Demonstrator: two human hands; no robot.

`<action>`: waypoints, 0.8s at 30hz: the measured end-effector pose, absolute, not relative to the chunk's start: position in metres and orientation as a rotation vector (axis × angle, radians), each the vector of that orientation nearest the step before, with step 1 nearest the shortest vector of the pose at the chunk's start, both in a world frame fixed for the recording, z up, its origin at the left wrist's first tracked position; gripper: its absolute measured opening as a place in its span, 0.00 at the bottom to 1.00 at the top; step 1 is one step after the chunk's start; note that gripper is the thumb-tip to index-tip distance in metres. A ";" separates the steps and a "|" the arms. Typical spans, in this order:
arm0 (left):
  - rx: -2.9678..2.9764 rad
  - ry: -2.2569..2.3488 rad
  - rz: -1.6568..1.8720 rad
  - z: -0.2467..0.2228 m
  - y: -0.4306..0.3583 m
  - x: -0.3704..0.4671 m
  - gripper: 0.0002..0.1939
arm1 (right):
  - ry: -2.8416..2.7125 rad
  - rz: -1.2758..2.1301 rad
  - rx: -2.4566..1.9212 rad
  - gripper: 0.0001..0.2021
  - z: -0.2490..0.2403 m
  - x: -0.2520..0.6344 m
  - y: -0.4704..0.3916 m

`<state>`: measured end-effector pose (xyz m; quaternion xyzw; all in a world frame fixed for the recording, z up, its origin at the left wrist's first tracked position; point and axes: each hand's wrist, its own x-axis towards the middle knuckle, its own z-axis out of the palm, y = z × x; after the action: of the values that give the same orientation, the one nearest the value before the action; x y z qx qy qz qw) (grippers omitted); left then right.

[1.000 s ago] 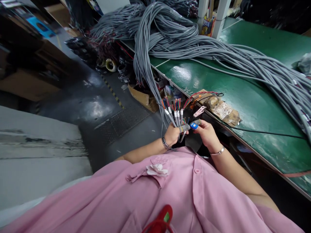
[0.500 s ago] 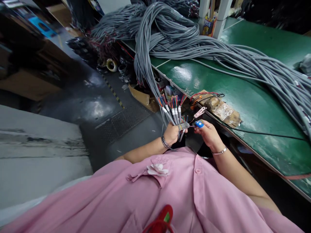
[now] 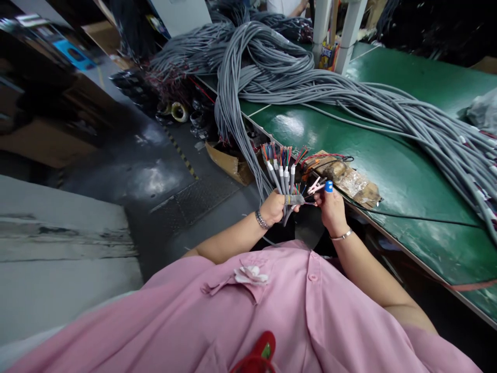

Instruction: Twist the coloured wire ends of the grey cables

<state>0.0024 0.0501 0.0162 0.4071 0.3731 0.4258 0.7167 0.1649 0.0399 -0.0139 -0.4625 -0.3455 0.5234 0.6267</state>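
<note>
Grip on cables, packet lettering blurred

A green bench — glossy, with pale lines across it — bears a thick heap of grey cables, looped at the far left, spilling over the edge there and stretching away to the right. At the near edge lies a wrapped block, a black lead running rightward from beside it. A plastic bag sits far right. Striped tape marks the dark floor.
</note>
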 end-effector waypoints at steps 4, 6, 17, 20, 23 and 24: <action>0.908 0.810 0.920 0.010 0.051 0.007 0.14 | -0.676 1.490 -0.915 0.23 -0.010 0.163 0.045; 0.893 0.801 0.917 0.007 0.051 0.009 0.14 | -0.599 1.561 -0.870 0.22 -0.006 0.163 0.048; 0.916 0.832 0.925 0.006 0.046 0.009 0.14 | -0.454 1.611 -0.823 0.23 -0.006 0.162 0.045; 0.921 0.838 0.962 0.011 0.038 0.006 0.14 | -0.461 1.741 -0.773 0.27 -0.007 0.167 0.042; 0.891 0.890 1.049 0.014 0.027 0.006 0.13 | -0.485 1.783 -0.733 0.26 -0.006 0.169 0.039; 0.878 0.917 1.083 0.015 0.023 0.007 0.13 | -0.497 1.763 -0.740 0.23 -0.005 0.169 0.039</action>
<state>0.0066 0.0232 0.0145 0.3900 0.4070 0.4807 0.6717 0.1686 0.0391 -0.0045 -0.3127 -0.2099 0.7451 0.5505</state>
